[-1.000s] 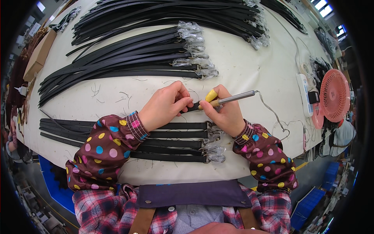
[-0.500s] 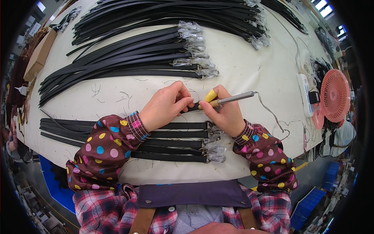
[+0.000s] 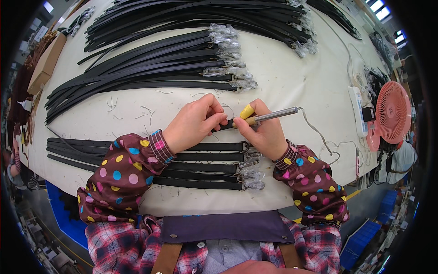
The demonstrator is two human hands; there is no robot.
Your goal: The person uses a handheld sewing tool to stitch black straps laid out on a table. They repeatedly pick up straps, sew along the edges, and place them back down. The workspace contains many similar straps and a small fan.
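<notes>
My left hand (image 3: 194, 122) is closed, thumb and fingers pinching a black belt (image 3: 224, 126) whose short visible end shows between my hands. Most of that belt is hidden under my hand and sleeve. My right hand (image 3: 264, 132) grips a slim corded soldering iron (image 3: 277, 114) with a silvery metal shaft. Its tip is down by the belt, hidden behind my fingers. A yellow finger cot (image 3: 247, 112) covers one right fingertip. Below my hands lie several black belts (image 3: 205, 168) in a row, their buckles (image 3: 252, 177) wrapped in clear plastic.
Beyond my hands lie a bundle of black belts (image 3: 150, 59) and a larger pile (image 3: 196, 20), buckle ends wrapped. Loose thread ends (image 3: 146, 110) dot the white table (image 3: 310, 91). At right are a white power strip (image 3: 358, 112), the iron's cord (image 3: 319, 132) and a pink fan (image 3: 392, 112).
</notes>
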